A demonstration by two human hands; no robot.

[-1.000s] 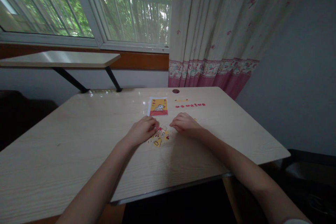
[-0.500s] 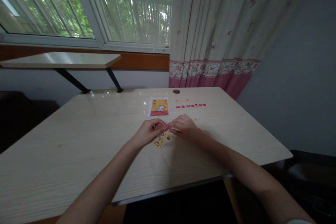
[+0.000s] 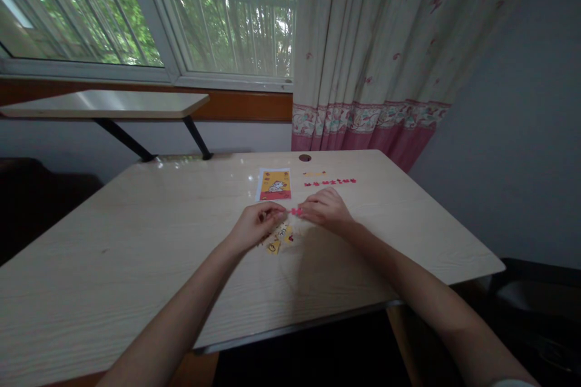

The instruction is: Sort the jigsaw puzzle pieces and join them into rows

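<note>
Between my two hands is a small red jigsaw puzzle piece (image 3: 296, 211), possibly more than one joined. My left hand (image 3: 256, 225) pinches near its left end, fingers closed. My right hand (image 3: 327, 208) has its fingers closed on the right end. Just below the hands lie several loose yellow puzzle pieces (image 3: 274, 247) with printed drawings, partly overlapping. A row of red puzzle pieces (image 3: 330, 182) lies beyond my right hand, with a short yellow strip of pieces (image 3: 315, 173) behind it. The picture card (image 3: 275, 185), yellow and red with a white animal, lies beyond my left hand.
The pale wooden desk (image 3: 158, 254) carries a raised shelf (image 3: 109, 104) on black legs at the back left. A round cable hole (image 3: 305, 158) is near the back edge. Behind the desk are a window (image 3: 227, 18) and a long curtain (image 3: 358, 60).
My hands have moved slightly away from me and a little apart, with the right hand shifting right. More red shows between the fingers. The loose yellow pieces stay in place.
</note>
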